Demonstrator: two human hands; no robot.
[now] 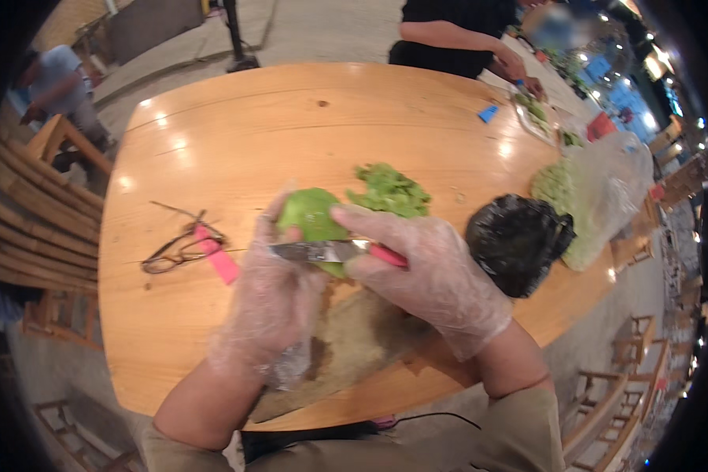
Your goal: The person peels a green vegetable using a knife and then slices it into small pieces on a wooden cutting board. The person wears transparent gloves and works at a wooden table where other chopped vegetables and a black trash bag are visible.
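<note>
My left hand (271, 291), in a clear plastic glove, cups a round, smooth green fruit or vegetable (313, 214) whose exact kind I cannot make out. In my right hand (425, 267), also gloved, is a knife with a pink-red handle (388, 255). Its blade (315, 251) points left and lies against the lower side of the green piece, close to my left fingers. The right thumb touches the top of the piece. Below my hands lies a worn, stained cutting board (354, 350). Just beyond them sits a heap of curly light-green leaves (389, 190).
To the left lie eyeglasses (177, 250) and a pink strip (216, 253). On the right are a black plastic bag (519, 244) and a clear bag (610, 185) beside pale green shreds (552, 185). Across the table (236, 134), a person's hands (519, 71) work over a plate (525, 119).
</note>
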